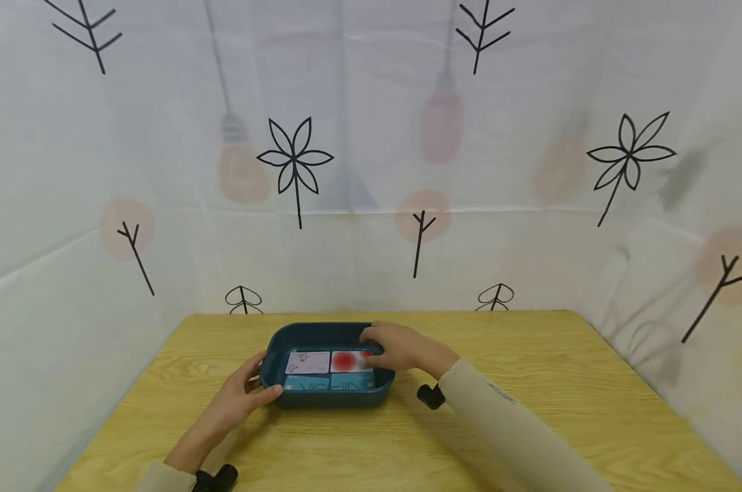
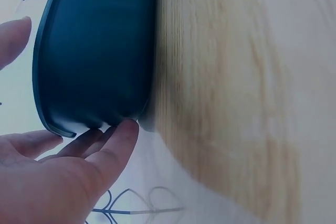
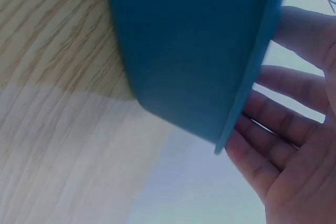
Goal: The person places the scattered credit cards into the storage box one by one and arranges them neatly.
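Observation:
A dark blue rounded tray (image 1: 297, 400) rests on the table with several cards lying flat in two rows. A white card with a faint pink floral print (image 1: 308, 363) is at the back left, beside a white card with red circles (image 1: 345, 361). Teal cards with large lettering (image 1: 306, 383) make up the front row. My left hand (image 1: 242, 393) touches the tray's left side with its fingertips, thumb by the front corner. Over the right rim reaches my right hand (image 1: 398, 347), its thumb and finger spread apart by the red-circle card. In the right wrist view, the tray wall hides its fingertips.
The tray stands toward the back middle of a yellow wood-grain table (image 1: 500, 417). A white cloth (image 1: 359, 260) with plant drawings hangs behind the table and along both sides. Each wrist carries a small black device, such as the right wrist device (image 1: 431, 396).

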`<move>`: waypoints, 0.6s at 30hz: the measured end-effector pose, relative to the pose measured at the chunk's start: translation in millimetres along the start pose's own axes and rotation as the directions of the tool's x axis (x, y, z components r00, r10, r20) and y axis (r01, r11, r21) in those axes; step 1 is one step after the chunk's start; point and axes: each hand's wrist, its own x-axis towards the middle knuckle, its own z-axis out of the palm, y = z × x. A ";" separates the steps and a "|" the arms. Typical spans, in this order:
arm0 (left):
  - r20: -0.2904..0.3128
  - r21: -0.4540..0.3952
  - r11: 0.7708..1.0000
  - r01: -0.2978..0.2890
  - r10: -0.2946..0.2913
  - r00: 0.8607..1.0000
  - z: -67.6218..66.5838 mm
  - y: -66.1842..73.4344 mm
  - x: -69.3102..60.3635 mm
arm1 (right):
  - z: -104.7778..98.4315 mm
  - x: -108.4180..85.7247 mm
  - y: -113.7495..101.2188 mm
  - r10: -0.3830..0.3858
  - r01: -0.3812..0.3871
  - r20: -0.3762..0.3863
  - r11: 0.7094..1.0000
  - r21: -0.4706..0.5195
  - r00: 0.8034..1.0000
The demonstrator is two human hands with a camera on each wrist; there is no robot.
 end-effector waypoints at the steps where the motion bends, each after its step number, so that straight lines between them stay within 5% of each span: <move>1: -0.001 0.001 1.000 0.001 -0.001 1.000 -0.4 -0.4 0.1 | -1.0 -2.7 0.1 0.000 0.000 -0.012 1.000 0.004 1.000; 12: -0.003 0.059 0.997 -0.056 0.056 0.998 -8.7 4.9 -5.7 | -12.3 -45.7 12.5 0.074 -0.071 -0.093 0.997 0.029 0.993; 18: 0.019 0.122 0.981 -0.152 0.151 0.988 -16.2 10.2 -7.0 | -11.2 -77.3 29.7 0.063 -0.068 -0.162 0.997 -0.024 0.985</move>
